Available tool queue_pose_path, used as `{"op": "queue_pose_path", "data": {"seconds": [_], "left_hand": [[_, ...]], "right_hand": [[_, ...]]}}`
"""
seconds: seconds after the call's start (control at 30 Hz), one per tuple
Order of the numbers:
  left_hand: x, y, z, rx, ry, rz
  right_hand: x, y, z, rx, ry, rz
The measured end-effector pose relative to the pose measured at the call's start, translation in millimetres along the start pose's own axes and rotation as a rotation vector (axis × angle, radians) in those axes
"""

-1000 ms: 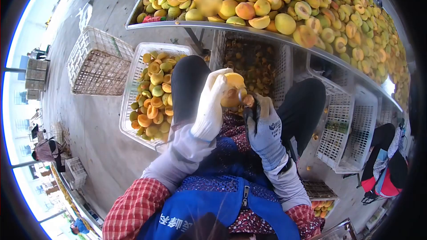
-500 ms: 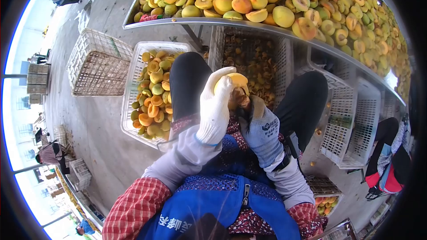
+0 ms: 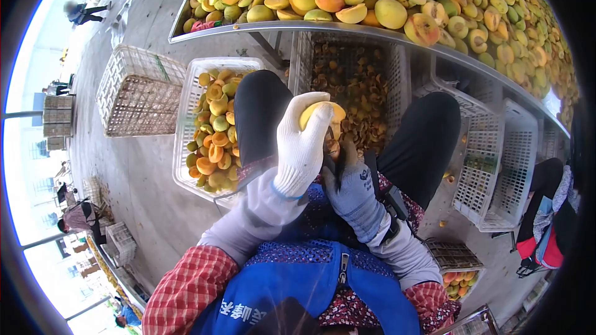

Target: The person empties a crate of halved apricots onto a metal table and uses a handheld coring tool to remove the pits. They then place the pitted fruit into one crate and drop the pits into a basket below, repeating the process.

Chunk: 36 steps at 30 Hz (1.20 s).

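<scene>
My left hand (image 3: 302, 142), in a white knit glove, is closed around a yellow peach-like fruit (image 3: 323, 113) above my lap. Just below and to the right of the fruit is my right hand (image 3: 352, 180), in a grey-blue glove with dark fingertips. Its fingers are bent near a brownish part at the fruit's lower side; whatever they grip is too small and hidden to name. Beyond both hands, between my knees, stands a crate (image 3: 299, 65) with brown and orange scraps (image 3: 357, 87) inside.
A metal-edged table (image 3: 347, 27) heaped with halved fruit (image 3: 391, 12) spans the top. Left of my knee is a white crate (image 3: 180, 142) of fruit halves, beside an upturned crate (image 3: 139, 96). White crates (image 3: 475, 170) stand right, near a seated person (image 3: 546, 211).
My right hand has drawn slightly down and left, away from the fruit. My left hand still holds the fruit, nearly in place. The view has shifted slightly.
</scene>
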<state>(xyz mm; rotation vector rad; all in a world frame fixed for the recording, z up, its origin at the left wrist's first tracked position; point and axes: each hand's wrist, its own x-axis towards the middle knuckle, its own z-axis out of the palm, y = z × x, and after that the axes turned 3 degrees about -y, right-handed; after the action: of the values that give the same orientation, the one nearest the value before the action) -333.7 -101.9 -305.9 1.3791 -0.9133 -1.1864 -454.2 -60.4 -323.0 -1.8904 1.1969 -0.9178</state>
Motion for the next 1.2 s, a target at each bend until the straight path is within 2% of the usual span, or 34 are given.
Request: {"op": "queue_pose_path", "data": {"seconds": [0.13,0.23,0.27,0.3,0.33,0.37,0.47,0.5,0.57,0.6,0.63,0.67,0.73,0.8,0.83,0.9,1.07,1.2], "left_hand": [[-2,1,9,-0.157,0.001,0.008],[-9,4,13,-0.411,-0.088,0.002],[-6,-9,15,-0.364,-0.109,0.113],[-5,-11,18,-0.315,-0.131,0.222],[-8,-5,18,-0.292,-0.242,0.185],[-8,-4,17,-0.212,-0.269,0.191],[1,24,-10,-0.088,-0.476,-0.006],[5,32,-19,0.079,-0.495,-0.072],[22,40,-32,0.217,-0.706,-0.306],[29,40,-36,0.144,-0.763,-0.337],[29,35,-38,0.114,-0.736,-0.301],[29,26,-36,0.083,-0.713,-0.265],[25,36,-31,0.099,-0.628,-0.277],[20,23,-28,-0.032,-0.485,-0.143],[20,15,-24,-0.096,-0.415,-0.076],[17,9,-20,-0.173,-0.401,-0.020],[2,19,-11,-0.110,-0.316,0.061],[-1,22,-8,-0.061,-0.280,0.054]], "right_hand": [[-1,6,-3,-0.070,-0.033,-0.020],[2,15,-1,0.128,0.211,0.019],[0,11,-6,0.570,0.171,0.367],[3,13,-4,0.733,0.236,0.328],[8,16,0,0.894,0.306,0.291],[13,20,0,1.052,0.377,0.250],[21,15,-27,1.283,0.347,0.208],[22,18,-34,1.066,0.253,0.160],[24,23,-48,0.619,0.128,0.033],[28,24,-49,0.383,0.103,-0.070],[31,24,-49,0.145,0.080,-0.172],[32,25,-45,0.163,0.148,-0.128],[24,19,-47,0.022,0.152,-0.076],[9,12,-47,-0.118,0.155,-0.018],[5,9,-43,-0.186,0.115,-0.004],[-2,0,-29,-0.315,0.032,0.038],[-2,-9,-31,-0.309,0.070,0.013],[-1,-4,-25,-0.241,0.101,-0.021]]}}
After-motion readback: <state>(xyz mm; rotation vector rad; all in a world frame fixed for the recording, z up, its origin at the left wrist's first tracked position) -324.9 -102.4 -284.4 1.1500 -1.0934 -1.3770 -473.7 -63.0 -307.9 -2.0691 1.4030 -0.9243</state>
